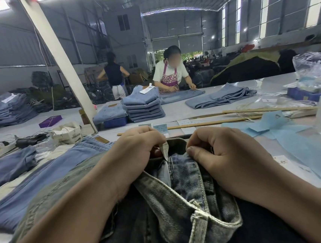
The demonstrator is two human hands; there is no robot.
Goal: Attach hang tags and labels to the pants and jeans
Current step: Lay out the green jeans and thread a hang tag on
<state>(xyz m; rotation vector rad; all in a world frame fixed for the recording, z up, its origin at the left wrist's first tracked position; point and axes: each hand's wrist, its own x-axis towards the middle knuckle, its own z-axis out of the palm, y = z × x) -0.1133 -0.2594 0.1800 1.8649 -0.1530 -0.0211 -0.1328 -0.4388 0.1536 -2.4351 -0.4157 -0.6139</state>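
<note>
Here | left hand (138, 143) pinches small label (165, 150) | right hand (215, 147) grips jeans (183, 180) waistband | denim soft, heavy; label light, flimsy: hold its edge

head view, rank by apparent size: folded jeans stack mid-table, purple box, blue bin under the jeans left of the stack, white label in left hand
1. Folded jeans stack.
2. Blue bin and purple box: look alike, no ranking.
3. White label, pinched by the left hand; smallest, though nearest the camera.
</note>
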